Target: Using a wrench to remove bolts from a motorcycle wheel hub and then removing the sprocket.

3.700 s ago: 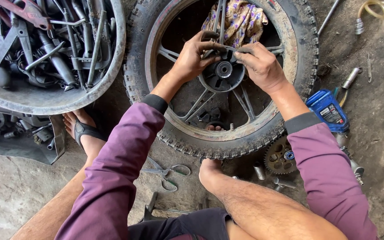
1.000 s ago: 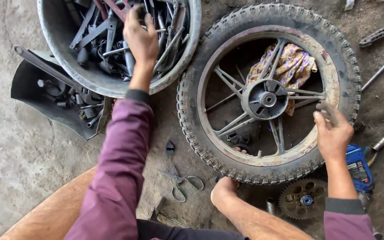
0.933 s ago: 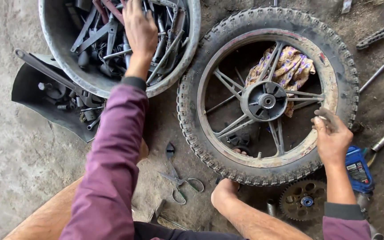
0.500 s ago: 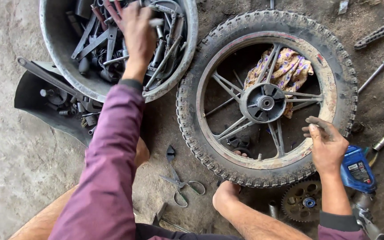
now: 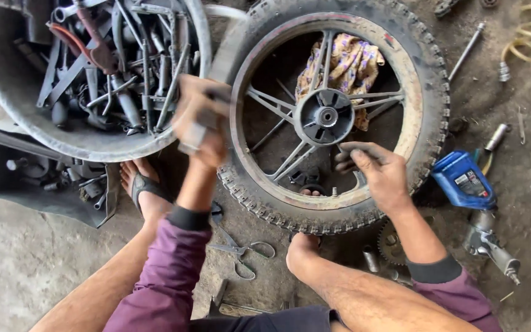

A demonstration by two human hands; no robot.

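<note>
Head view: left hand [image 5: 201, 120] was blurred, clamped on a small grey metal tool [image 5: 193, 136], w/ the round grey metal tub of tools [image 5: 7, 117] just beside it. Right hand [image 5: 379, 175] lay loosely open on the black spoked motorcycle wheel [image 5: 339, 114] on the floor. Best to steady the rim & line the tool up square to the hub [image 5: 327, 117].

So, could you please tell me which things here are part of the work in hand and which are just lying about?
In hand:
- wheel
- right hand over the spokes
- left hand holding a blurred metal tool
- basin of tools

Lying about:
- scissors
- blue bottle
- patterned cloth
- sprocket
</note>
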